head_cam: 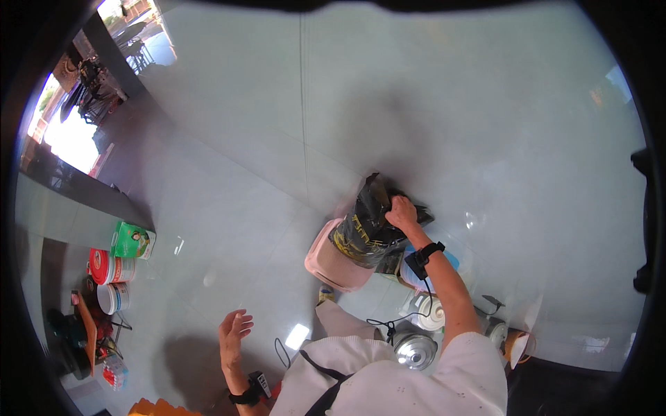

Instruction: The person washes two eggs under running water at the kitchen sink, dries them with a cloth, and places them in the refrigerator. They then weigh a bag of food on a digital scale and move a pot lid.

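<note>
A large black plastic bag [362, 226] with yellow markings stands on a pink plastic container [335, 271], whose near and left edges show beneath it. My right hand [401, 210] is closed around the crumpled top of the bag, on its right side. What the bag holds is hidden. Well to the left, my left hand [236, 328] hangs over the tiled floor with nothing in it and its fingers partly spread. Both wrists wear black straps with small devices, and a cable [403, 316] runs down from the right one.
By my right arm stand a blue-topped tub [415, 274], a white round-lidded vessel [431, 313] and a shiny metal pot [415, 352]. A green box [133, 241], a red-lidded bucket [100, 266] and a white bucket [110, 298] line the left side. A wall [234, 78] rises ahead.
</note>
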Motion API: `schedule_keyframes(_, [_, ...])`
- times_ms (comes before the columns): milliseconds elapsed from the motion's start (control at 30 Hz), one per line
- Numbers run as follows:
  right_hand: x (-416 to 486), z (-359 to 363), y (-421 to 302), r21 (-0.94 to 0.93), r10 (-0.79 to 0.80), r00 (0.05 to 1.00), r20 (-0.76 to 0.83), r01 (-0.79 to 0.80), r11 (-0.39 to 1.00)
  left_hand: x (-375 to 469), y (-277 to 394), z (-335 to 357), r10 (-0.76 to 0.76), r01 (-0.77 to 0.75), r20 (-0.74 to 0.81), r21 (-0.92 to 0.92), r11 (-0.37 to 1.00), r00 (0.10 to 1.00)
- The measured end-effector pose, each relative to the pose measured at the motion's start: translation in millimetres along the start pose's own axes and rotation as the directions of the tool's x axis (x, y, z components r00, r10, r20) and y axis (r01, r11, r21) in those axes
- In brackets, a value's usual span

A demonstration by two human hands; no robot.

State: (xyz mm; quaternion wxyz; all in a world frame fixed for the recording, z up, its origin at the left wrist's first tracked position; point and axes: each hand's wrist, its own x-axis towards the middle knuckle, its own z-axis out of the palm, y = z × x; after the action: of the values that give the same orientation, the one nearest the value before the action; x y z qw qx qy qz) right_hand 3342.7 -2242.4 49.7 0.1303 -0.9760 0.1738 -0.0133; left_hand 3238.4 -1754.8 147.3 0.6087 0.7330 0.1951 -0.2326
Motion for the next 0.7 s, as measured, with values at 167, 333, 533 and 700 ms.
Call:
schedule_keyframes(167, [8.2,5.1,12.2,0.020,0.215,0.961,0.175,-0.222,0.975,19.8,10.8,12.3,0.025,-0.027,0.055,0.046,0.999,0.998])
schedule_keyframes(333, [6.5,12.5,28.9,0.481,0.176,0.891,0.419,-0.383,0.789,17.9,-5.2,3.2,0.004,-0.005,0.026,0.025,1.000,1.000])
schedule_keyframes(533, [-37.2,25.6,7.1,0.858,0.197,0.856,0.478,-0.503,0.102,12.9,-30.1,-13.2,0.000,0.004,0.075,-0.047,0.999,0.997])
schedule_keyframes(700, [-95.2,19.9,-25.5,0.860,0.145,0.857,0.494,-0.507,0.061,7.4,-39.7,-36.8,0.030,-0.026,0.122,-0.033,0.999,0.992])
